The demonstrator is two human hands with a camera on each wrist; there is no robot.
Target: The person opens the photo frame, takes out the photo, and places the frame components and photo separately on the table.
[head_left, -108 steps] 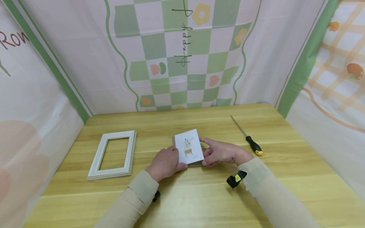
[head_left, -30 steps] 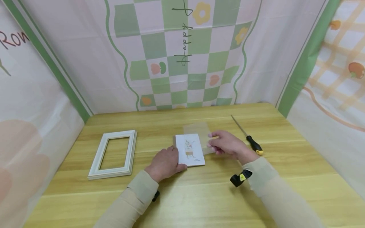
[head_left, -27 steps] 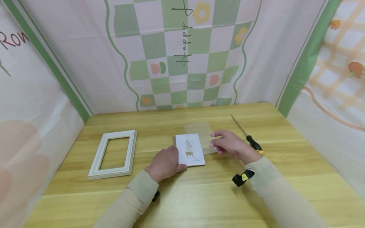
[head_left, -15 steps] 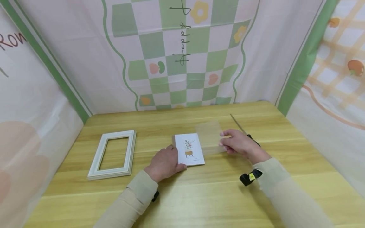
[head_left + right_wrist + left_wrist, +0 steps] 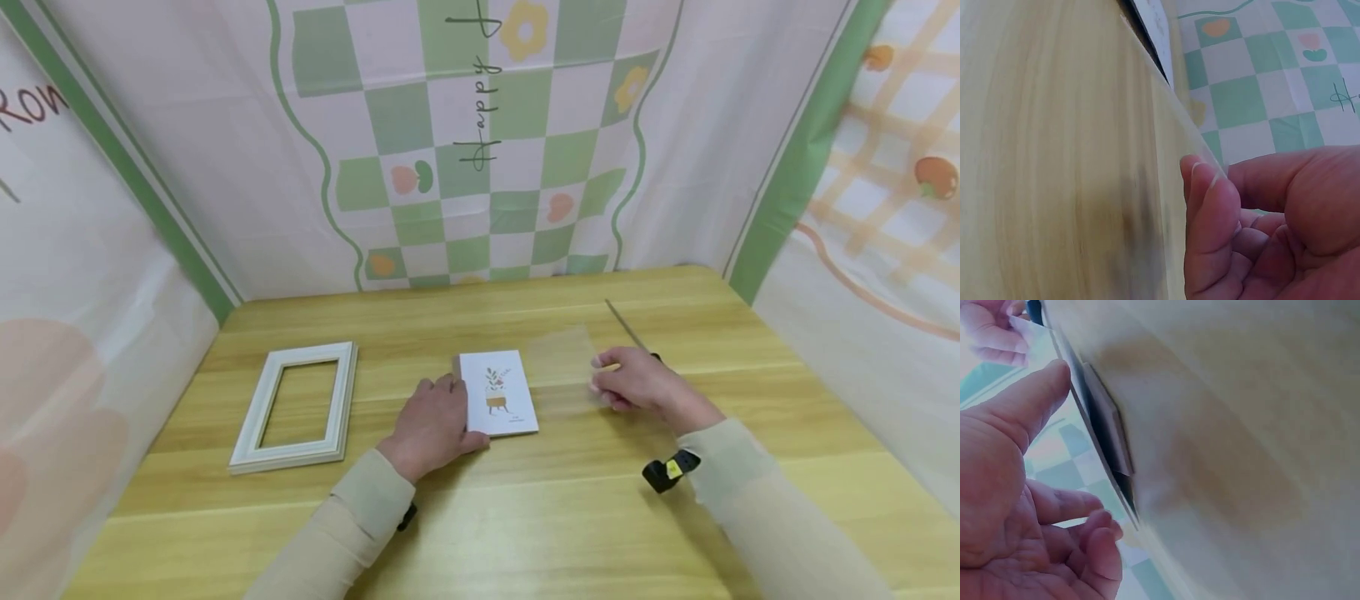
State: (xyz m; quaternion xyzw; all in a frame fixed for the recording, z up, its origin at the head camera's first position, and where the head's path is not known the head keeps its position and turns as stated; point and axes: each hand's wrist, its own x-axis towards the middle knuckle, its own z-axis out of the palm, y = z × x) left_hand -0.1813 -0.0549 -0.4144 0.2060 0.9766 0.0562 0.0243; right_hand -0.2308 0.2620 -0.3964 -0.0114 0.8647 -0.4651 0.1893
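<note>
A white card (image 5: 517,387) printed with a potted plant lies on a brown backing board (image 5: 456,365) mid-table. My left hand (image 5: 429,423) holds this stack at its left side, thumb at the near corner and fingers along the left edge. In the left wrist view, a flat stand leg (image 5: 1107,419) shows under the board. Right of the card, my right hand (image 5: 637,383) pinches the right edge of a clear sheet (image 5: 558,362). The sheet (image 5: 1179,112) appears edge-on in the right wrist view, tilted above the tabletop, apart from the card.
To the left, a white picture frame (image 5: 343,400) lies flat with an open middle. A screwdriver (image 5: 626,323) lies behind my right hand, which hides most of its handle. The wooden table (image 5: 525,517) ends at patterned cloth (image 5: 517,167) behind.
The right hand has drawn the clear sheet off the card and carried it right, towards the screwdriver. The left hand stays at the stack's left edge, nearly still.
</note>
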